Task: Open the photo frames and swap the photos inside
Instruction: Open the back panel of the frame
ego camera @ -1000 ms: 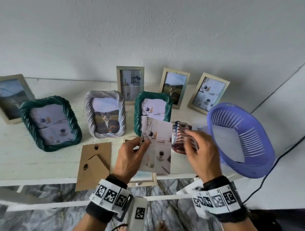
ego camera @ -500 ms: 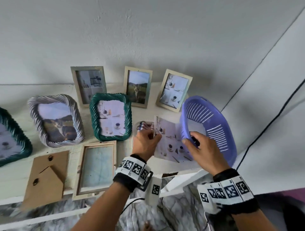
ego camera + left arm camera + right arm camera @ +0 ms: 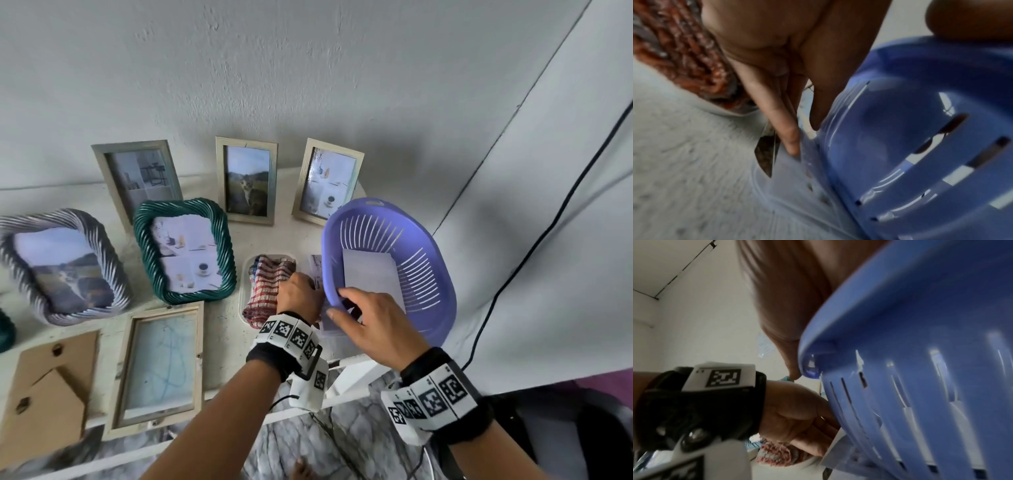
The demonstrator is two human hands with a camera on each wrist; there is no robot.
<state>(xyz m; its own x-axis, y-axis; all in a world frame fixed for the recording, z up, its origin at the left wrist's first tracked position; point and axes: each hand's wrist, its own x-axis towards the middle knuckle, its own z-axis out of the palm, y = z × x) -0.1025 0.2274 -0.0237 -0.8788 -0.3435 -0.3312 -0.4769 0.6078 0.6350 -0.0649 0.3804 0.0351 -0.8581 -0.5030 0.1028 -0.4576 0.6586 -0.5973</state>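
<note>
- Purple plastic basket point(image 3: 424, 308), lower right of the head view, is now tipped up on its far side; a second ago it sat flat. Right hand point(image 3: 373, 325) grasps its near rim, thumb over the lip.
- Left hand point(image 3: 298, 294) pinches the photo point(image 3: 315, 270) and pushes it under the raised basket; half a second ago the whole print was in the open, now only a strip shows at the basket's left edge. Left wrist view confirms fingers point(image 3: 789, 141) flat along a sheet going beneath the purple wall.
- Judgement: the removed photo is being parked under the basket, so one half of the swap is out of the way.
- Basket contents: one white sheet point(image 3: 371, 284), face not readable.
- Small white tray point(image 3: 241, 301) at centre holds a red-checked cloth point(image 3: 265, 291), just left of the left hand.
- Open wooden frame point(image 3: 161, 363) lies face-down at lower left, no photo in it; its cardboard backing point(image 3: 44, 387) lies beside it.
- Still needed, by my reading: a replacement print in that frame, backing refitted.
</note>
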